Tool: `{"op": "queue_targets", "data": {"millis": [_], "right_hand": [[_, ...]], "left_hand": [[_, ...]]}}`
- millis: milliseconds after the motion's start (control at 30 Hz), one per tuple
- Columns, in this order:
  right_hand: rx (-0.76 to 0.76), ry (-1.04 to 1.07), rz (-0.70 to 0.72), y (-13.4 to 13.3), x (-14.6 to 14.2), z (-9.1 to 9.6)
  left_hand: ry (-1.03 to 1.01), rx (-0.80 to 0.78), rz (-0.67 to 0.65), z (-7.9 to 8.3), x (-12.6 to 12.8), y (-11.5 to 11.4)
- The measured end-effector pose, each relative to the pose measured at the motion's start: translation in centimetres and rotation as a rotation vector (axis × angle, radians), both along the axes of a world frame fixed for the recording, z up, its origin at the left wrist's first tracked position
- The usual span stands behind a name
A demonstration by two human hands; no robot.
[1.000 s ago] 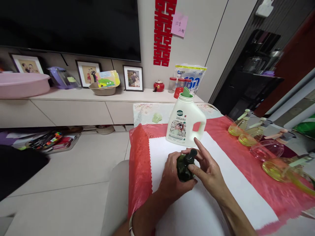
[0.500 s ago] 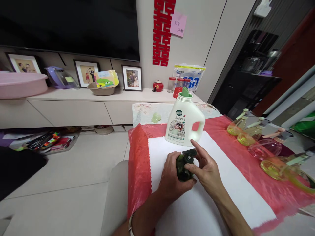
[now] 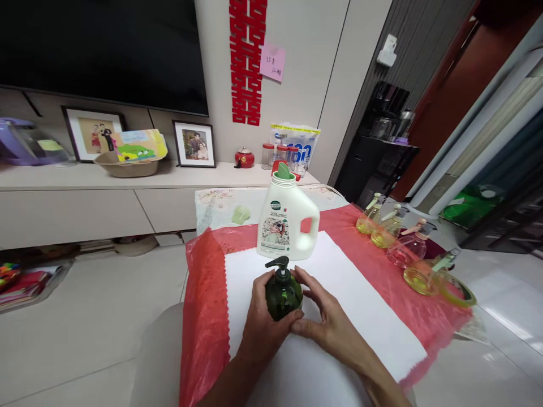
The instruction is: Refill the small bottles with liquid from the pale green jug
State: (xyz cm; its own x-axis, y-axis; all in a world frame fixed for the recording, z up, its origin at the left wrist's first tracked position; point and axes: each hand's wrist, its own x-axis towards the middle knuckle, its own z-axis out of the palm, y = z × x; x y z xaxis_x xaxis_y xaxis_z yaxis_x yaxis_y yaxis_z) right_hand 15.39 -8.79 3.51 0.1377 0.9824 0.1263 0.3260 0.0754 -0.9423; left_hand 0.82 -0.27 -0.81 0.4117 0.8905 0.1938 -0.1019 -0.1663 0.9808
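Observation:
A dark green pump bottle [image 3: 283,297] stands upright just above the white sheet [image 3: 339,294], its pump head pointing left. Wrapped round its left side and front is my left hand [image 3: 265,322]. The fingers of my right hand [image 3: 324,316] curve against the bottle's right side, with the thumb low by my left thumb. Directly behind stands a large white detergent jug [image 3: 284,217] with a handle. A green piece [image 3: 284,171] sits in its open neck. What lies between my right palm and the bottle is partly hidden.
Red plastic film [image 3: 206,294] covers the table. Along its right side stand several glass bottles with spouts, including a pink one [image 3: 407,249]. A pale green lump [image 3: 241,214] lies at the back left. Behind are a cabinet [image 3: 85,209] and lidded jars [image 3: 280,155].
My right hand has come down from the pump head to the bottle's side. The bottle is now more upright and its pump points left. The view has turned to the right.

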Motion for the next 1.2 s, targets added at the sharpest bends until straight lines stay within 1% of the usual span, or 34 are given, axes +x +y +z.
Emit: {"op": "queue_targets", "data": {"millis": [100,200,267,333,400,467,533,600,667,733,767,833,933,1033,1200], "right_hand": [[0.024,-0.109,0.009,-0.2,-0.2,-0.6],[0.125,-0.224,0.017,0.4,-0.8,-1.3],[0.169,-0.253,-0.011,0.8,-1.4,-1.9],[0.190,-0.260,-0.066,1.0,-1.9,-2.2],[0.206,-0.268,-0.121,1.0,-2.3,-2.4],[0.219,-0.277,-0.153,0.8,-2.4,-2.3],[0.188,-0.262,-0.161,0.5,-2.1,-1.9],[0.136,-0.237,-0.186,0.1,-1.1,-1.4],[0.078,-0.221,-0.245,-0.1,0.5,-0.9],[0.028,-0.222,-0.325,-0.1,2.8,-0.4],[0.007,-0.223,-0.359,0.0,4.1,-0.2],[-0.004,-0.238,-0.425,0.6,7.1,0.2],[0.016,-0.271,-0.514,2.2,11.7,0.4],[0.058,-0.316,-0.598,4.3,16.1,0.2],[0.138,-0.380,-0.672,8.2,22.1,-0.9]], "left_hand": [[-0.056,-0.083,-0.043,-0.3,0.0,-0.1],[-0.130,-0.112,-0.113,-0.5,0.1,-0.2],[-0.121,-0.084,-0.157,-0.8,0.2,-0.2],[-0.093,-0.028,-0.161,-1.2,0.2,-0.1],[-0.086,0.023,-0.151,-1.4,0.2,0.0],[-0.095,0.048,-0.196,-1.5,0.0,0.0],[-0.098,0.067,-0.256,-1.5,-0.3,-0.1],[-0.075,0.110,-0.246,-1.4,-0.5,-0.2],[-0.011,0.139,-0.172,-1.4,-0.5,-0.2],[0.059,0.131,-0.096,-1.5,-0.4,-0.2],[0.088,0.124,-0.074,-1.6,-0.2,-0.3],[0.140,0.114,-0.079,-1.8,0.0,-0.4],[0.199,0.085,-0.097,-2.1,0.3,-0.7],[0.211,0.051,-0.070,-2.4,0.4,-0.9],[0.186,0.113,-0.061,-3.7,0.7,-0.4]]}}
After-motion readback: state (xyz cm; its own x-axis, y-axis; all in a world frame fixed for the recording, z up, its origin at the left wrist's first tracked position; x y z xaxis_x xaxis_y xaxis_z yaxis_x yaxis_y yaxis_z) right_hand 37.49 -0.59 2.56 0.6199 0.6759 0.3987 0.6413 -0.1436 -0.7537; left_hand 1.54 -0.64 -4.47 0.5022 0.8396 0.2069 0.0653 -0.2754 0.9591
